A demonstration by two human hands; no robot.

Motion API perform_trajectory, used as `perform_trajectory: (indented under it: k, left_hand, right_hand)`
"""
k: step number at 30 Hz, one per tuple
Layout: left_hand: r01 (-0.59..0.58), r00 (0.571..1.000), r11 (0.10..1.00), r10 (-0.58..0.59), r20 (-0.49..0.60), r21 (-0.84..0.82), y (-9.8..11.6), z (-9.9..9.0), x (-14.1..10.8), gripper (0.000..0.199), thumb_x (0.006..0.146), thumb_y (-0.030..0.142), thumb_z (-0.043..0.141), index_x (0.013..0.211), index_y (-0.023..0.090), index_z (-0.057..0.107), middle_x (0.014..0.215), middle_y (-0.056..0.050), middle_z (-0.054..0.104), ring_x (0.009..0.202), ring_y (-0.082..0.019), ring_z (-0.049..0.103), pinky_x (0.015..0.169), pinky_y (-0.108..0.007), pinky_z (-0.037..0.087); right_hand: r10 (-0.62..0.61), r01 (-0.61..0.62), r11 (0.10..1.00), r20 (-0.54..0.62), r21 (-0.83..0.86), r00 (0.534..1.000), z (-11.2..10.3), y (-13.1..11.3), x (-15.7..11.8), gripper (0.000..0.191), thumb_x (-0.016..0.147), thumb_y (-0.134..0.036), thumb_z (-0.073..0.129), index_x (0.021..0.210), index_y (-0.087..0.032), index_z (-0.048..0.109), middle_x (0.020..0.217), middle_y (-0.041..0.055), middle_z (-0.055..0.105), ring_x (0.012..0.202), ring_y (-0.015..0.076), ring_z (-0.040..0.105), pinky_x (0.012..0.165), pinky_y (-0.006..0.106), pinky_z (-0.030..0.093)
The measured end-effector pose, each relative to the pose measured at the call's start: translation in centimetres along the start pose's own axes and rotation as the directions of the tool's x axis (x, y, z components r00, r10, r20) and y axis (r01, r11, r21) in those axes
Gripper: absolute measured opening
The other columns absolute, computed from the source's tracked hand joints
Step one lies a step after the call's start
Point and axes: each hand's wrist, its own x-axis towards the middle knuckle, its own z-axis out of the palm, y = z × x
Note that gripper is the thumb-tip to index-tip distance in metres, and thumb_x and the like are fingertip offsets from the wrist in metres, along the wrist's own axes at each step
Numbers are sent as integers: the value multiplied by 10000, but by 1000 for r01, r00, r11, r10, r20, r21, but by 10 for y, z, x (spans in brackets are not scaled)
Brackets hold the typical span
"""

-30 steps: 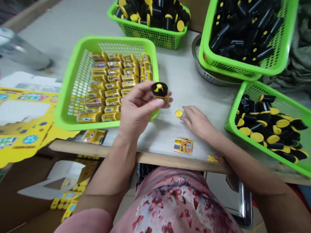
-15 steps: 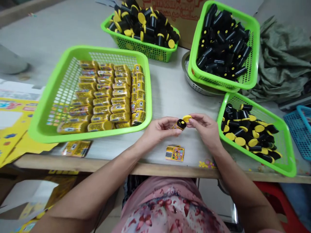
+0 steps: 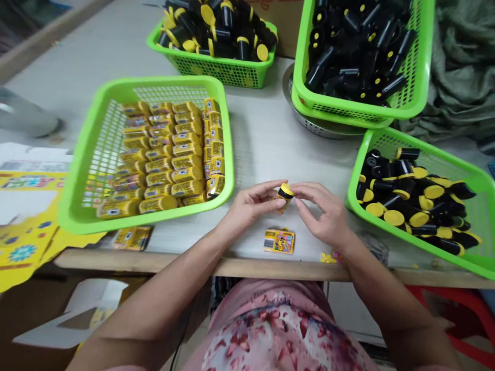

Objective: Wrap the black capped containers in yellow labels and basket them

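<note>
My left hand (image 3: 253, 207) grips a small labelled tube (image 3: 285, 198) with a black end and a yellow rim, just above the table. A yellow cap (image 3: 286, 187) sits on the tube's upper end. My right hand (image 3: 322, 214) presses its fingertips against the cap and tube from the right. Both hands hide most of the tube's label. A printed yellow card (image 3: 279, 241) lies on the table just below the hands.
Labelled yellow tubes stand in rows in a green basket (image 3: 162, 219) to the left. Green baskets (image 3: 358, 165) of black tubes and yellow caps stand behind and right, one on a steel colander (image 3: 305, 123). Printed yellow sheets (image 3: 27, 232) lie left of the table.
The yellow cap has gone from the table to my right hand and now sits on the tube. Both hands have come together at the tube.
</note>
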Motion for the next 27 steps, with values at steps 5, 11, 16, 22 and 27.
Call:
perform_trajectory:
  k: [5,11,16,22,27]
  left_hand:
    - [22,998,997,-26,-57,-72,0,-1,1,440,689,255,859,1115,228,753,823,5,739,721,-117,631,743,-264,500]
    - [92,992,977,-106,-63,-193,-4,3,1,399,675,281,869,1046,209,740,768,9,719,715,-133,643,700,-263,489]
    - [57,996,962,-75,-58,-267,-9,7,2,397,686,260,865,1057,218,731,773,22,710,739,-116,631,709,-242,489]
    - [27,999,967,-38,-36,-255,-11,8,2,429,696,276,864,1095,220,717,798,18,725,749,-120,647,735,-253,511]
    - [-35,994,992,22,-105,-121,-11,5,0,413,673,274,877,1061,212,749,877,-4,757,818,-140,673,838,-288,519]
  right_hand:
    - [-61,73,988,85,-138,994,7,3,-4,526,897,-272,671,1386,-235,481,1259,135,642,1174,271,627,997,482,566]
    - [-55,73,946,65,-315,996,24,5,-9,745,889,-354,687,1507,-202,300,1277,173,577,1197,311,580,1013,506,539]
    - [-82,85,931,22,-355,996,29,7,-8,604,932,-228,584,1484,-219,338,1279,164,572,1199,302,579,1011,503,530]
    - [-94,93,957,9,-275,996,28,7,-6,542,932,-182,578,1441,-235,396,1264,147,601,1200,269,596,1014,474,544]
    - [1,1,998,34,-56,999,22,4,-5,566,887,-280,699,1402,-238,470,1320,144,590,1257,262,572,1055,461,528]
